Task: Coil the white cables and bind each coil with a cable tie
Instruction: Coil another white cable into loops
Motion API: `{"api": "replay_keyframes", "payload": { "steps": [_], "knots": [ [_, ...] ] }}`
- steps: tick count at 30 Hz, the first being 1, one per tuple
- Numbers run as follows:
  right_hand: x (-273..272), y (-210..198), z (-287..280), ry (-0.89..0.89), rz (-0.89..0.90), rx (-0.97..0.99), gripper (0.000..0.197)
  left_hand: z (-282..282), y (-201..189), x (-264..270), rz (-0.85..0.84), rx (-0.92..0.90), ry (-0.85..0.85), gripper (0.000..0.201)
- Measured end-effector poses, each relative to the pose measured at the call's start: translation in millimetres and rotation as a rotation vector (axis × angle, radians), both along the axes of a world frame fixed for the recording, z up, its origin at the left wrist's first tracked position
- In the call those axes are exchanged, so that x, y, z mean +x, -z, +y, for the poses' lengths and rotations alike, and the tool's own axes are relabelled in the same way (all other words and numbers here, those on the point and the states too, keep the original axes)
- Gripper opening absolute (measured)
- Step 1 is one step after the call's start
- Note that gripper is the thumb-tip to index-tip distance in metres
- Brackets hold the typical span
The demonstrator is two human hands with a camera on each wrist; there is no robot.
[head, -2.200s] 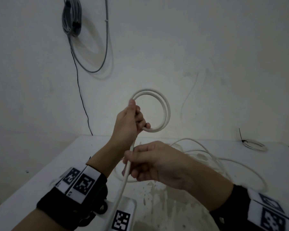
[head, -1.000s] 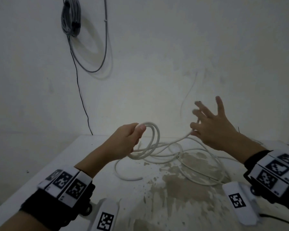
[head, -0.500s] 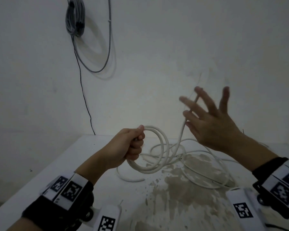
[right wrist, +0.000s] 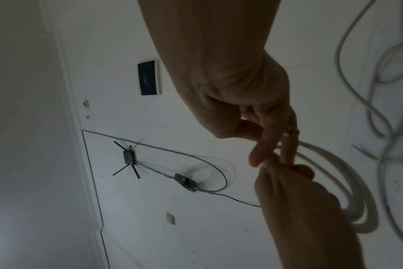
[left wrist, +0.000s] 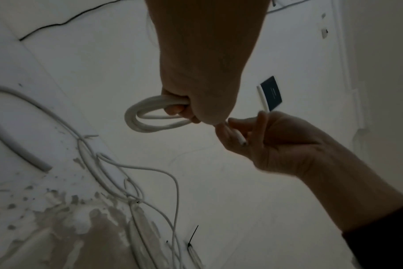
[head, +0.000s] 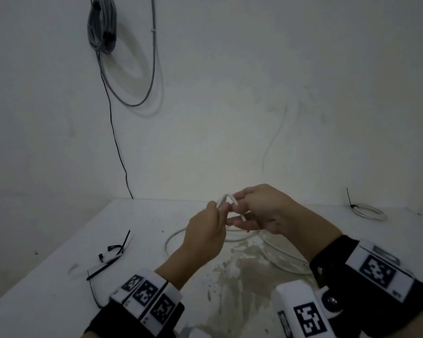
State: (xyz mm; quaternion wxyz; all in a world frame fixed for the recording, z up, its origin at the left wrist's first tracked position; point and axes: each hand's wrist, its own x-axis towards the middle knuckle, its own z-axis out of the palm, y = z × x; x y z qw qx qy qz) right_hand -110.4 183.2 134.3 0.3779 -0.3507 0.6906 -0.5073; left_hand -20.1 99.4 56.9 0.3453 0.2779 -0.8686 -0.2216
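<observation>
Both hands meet above the middle of the table [head: 59, 264]. My left hand [head: 214, 211] grips a small coil of white cable [left wrist: 150, 116] of a few loops, which shows in the right wrist view as the coil [right wrist: 334, 178] hanging beside the left hand. My right hand [head: 239, 203] pinches the cut end of the cable [left wrist: 240, 139] between thumb and fingers, right against the left hand. In the head view only the top of the coil [head: 226, 198] shows between the hands. More loose white cables [head: 242, 237] lie tangled on the table below.
Several black cable ties [head: 112, 252] lie on the table to the left of my hands. A bound white coil [head: 369, 212] with a black tie sits at the far right by the wall. A grey cable bundle [head: 101, 23] hangs on the wall. The tabletop paint is worn [head: 242, 276].
My right hand, raised and spread out to the right, has come back to the left hand and now pinches the cable's end. The left hand keeps the coil.
</observation>
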Motion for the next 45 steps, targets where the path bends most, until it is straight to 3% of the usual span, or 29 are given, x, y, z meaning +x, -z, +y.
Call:
{"api": "replay_keyframes", "payload": {
  "steps": [6, 11, 14, 15, 17, 19, 21, 24, 29, 32, 35, 39, 42, 45],
  "knots": [
    [5.0, 24.0, 0.3, 0.018, -0.12, -0.293, 0.037, -10.3, -5.8, 3.1, 0.315, 0.471, 0.254, 0.063],
    [24.7, 44.3, 1.7, 0.048, 0.446, -0.495, 0.017, -8.1, -15.5, 8.0, 0.404, 0.622, 0.372, 0.04],
    [15.5, 38.4, 9.5, -0.114, 0.328, -0.485, 0.022, -8.5, -14.7, 15.9, 0.461, 0.751, 0.439, 0.037],
    [9.0, 37.7, 9.1, -0.062, 0.302, -0.502, 0.023, -10.2, -13.8, 19.2, 0.487, 0.824, 0.486, 0.038],
    [-1.6, 35.6, 6.5, 0.205, 0.446, -0.468, 0.024, -13.7, -15.8, 26.5, 0.562, 1.014, 0.598, 0.037],
    [-3.8, 35.6, 3.2, 0.294, 0.516, -0.332, 0.037, -16.3, -17.5, 30.7, 0.628, 1.155, 0.717, 0.034],
    [-2.1, 36.5, 0.2, 0.226, 0.313, -0.238, 0.046, -16.5, -17.5, 31.7, 0.664, 1.223, 0.809, 0.032],
    [1.1, 34.2, 0.5, 0.153, -0.128, -0.32, 0.045, -16.3, -16.2, 30.2, 0.663, 1.291, 0.935, 0.029],
    [-4.7, 31.2, -0.2, 0.161, -0.207, -0.383, 0.036, -17.7, -17.8, 30.4, 0.577, 1.336, 1.081, 0.017],
    [-9.0, 31.4, 2.5, 0.108, -0.272, -0.305, 0.04, -17.2, -16.2, 30.5, 0.552, 1.342, 1.041, 0.015],
    [-13.2, 31.3, 3.7, 0.089, -0.282, -0.269, 0.043, -13.7, -15.0, 28.2, 0.581, 1.381, 0.943, 0.026],
    [-13.6, 30.4, 4.5, 0.049, -0.266, -0.246, 0.045, -6.8, -19.4, 23.9, 0.634, 1.39, 0.724, 0.032],
    [-4.9, 38.0, 6.1, 0.023, -0.304, -0.298, 0.047, 1.5, -19.5, 15.8, 0.716, 1.265, 0.435, 0.056],
    [8.9, 49.5, 7.4, 0.104, -0.36, -0.451, 0.047, 10.5, -21.8, 8.7, 0.819, 1.106, 0.289, 0.062]
  ]
}}
